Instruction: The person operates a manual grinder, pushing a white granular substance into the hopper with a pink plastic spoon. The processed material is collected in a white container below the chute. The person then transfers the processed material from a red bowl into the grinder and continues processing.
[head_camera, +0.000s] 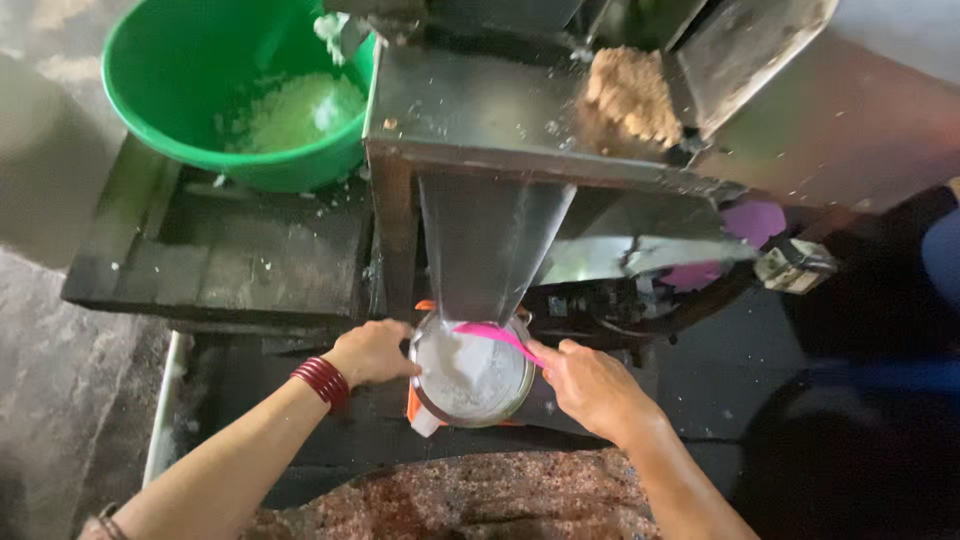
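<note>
At the far left end of the dark wooden bench sits a green tub with white bits in it; leave it be. Your left hand curls round the left rim of the round metal bowl. Grip it firmly so it sits right under the shiny metal chute and the white wet stuff drops in the middle. Your right hand pinches a pink spatula, which lies over the bowl's top edge. Scrape with small, slow strokes so nothing spills over the side. Watch the brown crumbs on the machine's top right corner; don't bump them down.
</note>
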